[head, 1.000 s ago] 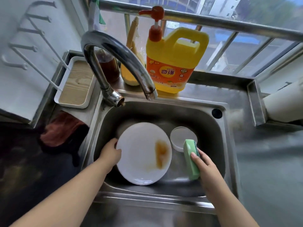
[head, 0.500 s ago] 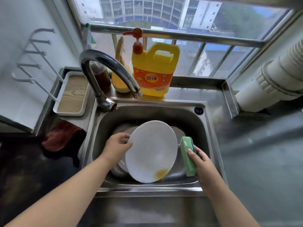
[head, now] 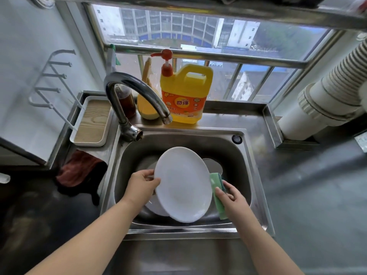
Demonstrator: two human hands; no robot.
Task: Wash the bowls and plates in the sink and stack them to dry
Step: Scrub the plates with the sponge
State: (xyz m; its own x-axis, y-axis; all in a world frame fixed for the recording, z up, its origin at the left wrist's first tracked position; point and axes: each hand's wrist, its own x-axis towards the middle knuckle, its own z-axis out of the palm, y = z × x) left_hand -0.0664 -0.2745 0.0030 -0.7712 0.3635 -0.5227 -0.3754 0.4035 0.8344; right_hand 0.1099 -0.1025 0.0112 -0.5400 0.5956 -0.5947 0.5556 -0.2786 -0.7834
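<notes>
My left hand [head: 142, 184] grips the left rim of a white plate [head: 183, 185], which is tilted up over the steel sink [head: 252, 175]. No stain shows on the face turned toward me. My right hand [head: 231, 197] holds a green sponge [head: 217, 193] against the plate's right edge. Under the raised plate lies another white dish [head: 156, 207], mostly hidden. A small pale round dish [head: 213, 165] peeks out behind the plate's right side.
The curved tap [head: 137, 96] arches over the sink's back left. A yellow detergent jug [head: 184, 94] with a red pump, a brown bottle [head: 126, 100] and a yellow object stand behind it. A white tray [head: 93, 120] and a red cloth [head: 78, 169] lie to the left.
The plate went from lying flat with an orange stain showing to being lifted and turned by my left hand; the stain is out of sight now. The sponge moved in to its right edge.
</notes>
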